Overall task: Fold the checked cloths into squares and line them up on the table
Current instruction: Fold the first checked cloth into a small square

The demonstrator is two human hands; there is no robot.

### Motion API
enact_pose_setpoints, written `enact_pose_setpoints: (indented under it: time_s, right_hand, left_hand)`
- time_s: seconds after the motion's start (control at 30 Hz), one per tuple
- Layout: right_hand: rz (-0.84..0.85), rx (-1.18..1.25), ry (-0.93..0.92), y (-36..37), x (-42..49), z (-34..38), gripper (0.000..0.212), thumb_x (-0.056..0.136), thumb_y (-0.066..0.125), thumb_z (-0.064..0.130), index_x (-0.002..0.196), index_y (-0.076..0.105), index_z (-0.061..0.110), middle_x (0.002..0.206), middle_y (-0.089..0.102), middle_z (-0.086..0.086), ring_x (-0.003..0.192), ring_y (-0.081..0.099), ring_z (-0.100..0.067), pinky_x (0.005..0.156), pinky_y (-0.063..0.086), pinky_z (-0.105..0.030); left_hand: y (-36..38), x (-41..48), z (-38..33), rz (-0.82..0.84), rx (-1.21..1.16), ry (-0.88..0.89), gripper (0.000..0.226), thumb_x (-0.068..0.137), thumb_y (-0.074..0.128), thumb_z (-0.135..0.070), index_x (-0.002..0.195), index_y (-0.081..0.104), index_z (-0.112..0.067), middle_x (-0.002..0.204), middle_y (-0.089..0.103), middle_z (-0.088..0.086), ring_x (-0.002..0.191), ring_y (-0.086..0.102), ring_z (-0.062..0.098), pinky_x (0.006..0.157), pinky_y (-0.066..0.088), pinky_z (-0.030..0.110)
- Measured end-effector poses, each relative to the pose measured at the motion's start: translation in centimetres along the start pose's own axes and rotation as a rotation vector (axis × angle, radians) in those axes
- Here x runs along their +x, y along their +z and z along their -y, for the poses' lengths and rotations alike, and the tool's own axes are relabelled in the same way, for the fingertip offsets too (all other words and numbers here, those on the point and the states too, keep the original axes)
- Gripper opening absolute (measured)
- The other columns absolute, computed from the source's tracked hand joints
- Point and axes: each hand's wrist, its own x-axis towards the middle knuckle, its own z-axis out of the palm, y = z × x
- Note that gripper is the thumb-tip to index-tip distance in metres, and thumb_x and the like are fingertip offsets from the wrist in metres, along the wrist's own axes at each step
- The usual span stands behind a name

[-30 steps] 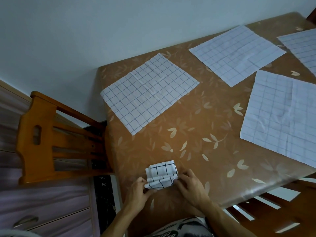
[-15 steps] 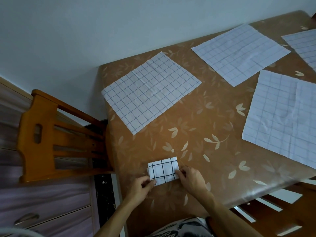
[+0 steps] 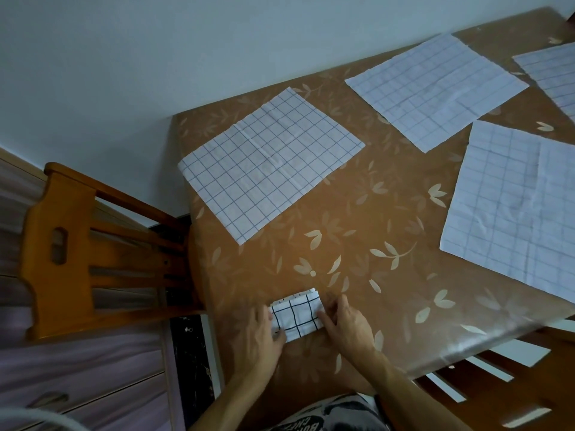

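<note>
A small folded checked cloth [image 3: 295, 315], white with dark lines, lies near the front left corner of the brown leaf-patterned table [image 3: 357, 244]. My left hand [image 3: 259, 334] rests on its left edge with the thumb tucked under the lower corner. My right hand [image 3: 345, 321] presses its right edge with the fingers. Several checked cloths lie spread flat farther back: one at the left [image 3: 270, 163], one at the back [image 3: 435, 88], one at the right [image 3: 513, 206], and a corner of another [image 3: 550, 73] at the far right.
An orange wooden chair [image 3: 93, 250] stands against the table's left side. A second wooden chair [image 3: 513, 384] shows under the front right edge. A drawer unit [image 3: 77, 384] sits at the lower left. A pale wall runs behind the table.
The half-rolled cloth has been flattened into a small folded square. Both hands have moved onto its left and right edges.
</note>
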Motion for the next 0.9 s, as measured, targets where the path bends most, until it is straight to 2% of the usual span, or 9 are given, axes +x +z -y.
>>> enact_pose_setpoints:
  time_s: [0.1, 0.2, 0.4, 0.47, 0.53, 0.6, 0.67, 0.8, 0.9]
  right_hand:
    - [-0.019, -0.038, 0.009, 0.0, 0.0, 0.3, 0.033, 0.095, 0.051, 0.051, 0.105, 0.046, 0.02, 0.082, 0.062, 0.007, 0.068, 0.06, -0.013, 0.057, 0.047, -0.026]
    - [-0.04, -0.059, 0.006, -0.1, -0.1, 0.5, 0.033, 0.096, 0.051, 0.05, 0.104, 0.047, 0.018, 0.079, 0.059, 0.006, 0.067, 0.058, -0.015, 0.056, 0.043, -0.026]
    - [-0.075, -0.105, 0.005, 0.4, -0.5, 0.5, 0.035, 0.098, 0.042, 0.053, 0.103, 0.046, 0.018, 0.087, 0.06, 0.003, 0.074, 0.062, -0.017, 0.06, 0.049, -0.029]
    - [-0.226, -0.164, -0.162, 1.0, -1.0, 0.5, 0.041, 0.1, 0.03, 0.053, 0.106, 0.048, 0.017, 0.093, 0.059, 0.0, 0.078, 0.056, -0.017, 0.067, 0.054, -0.033]
    - [-0.322, -0.217, -0.415, 1.9, -1.2, 0.6, 0.049, 0.1, 0.026, 0.051, 0.119, 0.054, 0.015, 0.114, 0.061, -0.006, 0.096, 0.057, -0.021, 0.08, 0.055, -0.037]
    - [-0.272, -0.302, -0.586, 2.9, -0.7, 0.7, 0.052, 0.094, 0.041, 0.047, 0.134, 0.052, 0.015, 0.143, 0.05, -0.007, 0.128, 0.046, -0.023, 0.101, 0.046, -0.04]
    - [-0.171, -0.397, -0.643, 3.8, 0.0, 1.0, 0.061, 0.092, 0.049, 0.04, 0.147, 0.039, 0.017, 0.159, 0.03, -0.002, 0.147, 0.026, -0.02, 0.114, 0.03, -0.038]
    - [-0.032, -0.505, -0.636, 4.6, 1.2, 0.4, 0.064, 0.1, 0.041, 0.043, 0.154, 0.027, 0.013, 0.163, 0.017, -0.005, 0.151, 0.014, -0.02, 0.119, 0.015, -0.038]
    - [-0.027, -0.558, -0.552, 3.9, 1.6, 0.1, 0.064, 0.103, 0.031, 0.048, 0.156, 0.018, 0.015, 0.165, 0.011, -0.003, 0.152, 0.005, -0.017, 0.121, 0.01, -0.041]
  left_hand:
    - [1.5, 0.4, -0.6, -0.176, 0.098, 0.351, 0.039, 0.076, 0.08, -0.023, 0.109, 0.059, -0.021, 0.121, 0.058, 0.006, 0.104, 0.061, 0.019, 0.081, 0.056, 0.029]
    - [3.4, 1.0, -0.4, -0.073, 0.226, 0.536, 0.054, 0.072, 0.079, -0.01, 0.121, 0.057, -0.017, 0.143, 0.05, 0.016, 0.13, 0.052, 0.032, 0.104, 0.048, 0.047]
    - [4.8, 1.4, 1.2, 0.074, 0.31, 0.495, 0.083, 0.085, 0.064, -0.026, 0.156, 0.021, -0.016, 0.163, 0.016, 0.019, 0.15, 0.02, 0.034, 0.118, 0.028, 0.053]
    - [5.2, 1.4, 1.3, 0.078, 0.317, 0.497, 0.084, 0.088, 0.058, -0.027, 0.158, 0.012, -0.017, 0.164, 0.009, 0.019, 0.152, 0.014, 0.034, 0.118, 0.017, 0.052]
    - [5.5, 1.4, 1.5, 0.079, 0.319, 0.513, 0.076, 0.092, 0.048, -0.028, 0.158, 0.012, -0.018, 0.164, 0.008, 0.02, 0.152, 0.013, 0.034, 0.116, 0.015, 0.054]
    - [5.6, 1.5, 1.6, 0.102, 0.326, 0.524, 0.064, 0.095, 0.038, -0.03, 0.155, 0.02, -0.015, 0.164, 0.009, 0.019, 0.152, 0.012, 0.034, 0.116, 0.016, 0.055]
    - [5.5, 1.6, 1.9, 0.105, 0.339, 0.517, 0.059, 0.098, 0.035, -0.036, 0.152, 0.031, -0.011, 0.163, 0.012, 0.016, 0.152, 0.013, 0.033, 0.116, 0.019, 0.056]
    - [4.8, 2.0, 2.3, 0.112, 0.312, 0.493, 0.056, 0.101, 0.033, -0.041, 0.153, 0.031, -0.021, 0.166, 0.009, 0.007, 0.153, 0.007, 0.029, 0.118, 0.018, 0.057]
    - [4.5, 2.2, 2.5, 0.12, 0.306, 0.449, 0.059, 0.103, 0.029, -0.044, 0.158, 0.015, -0.029, 0.167, 0.003, 0.005, 0.154, 0.003, 0.027, 0.12, 0.013, 0.056]
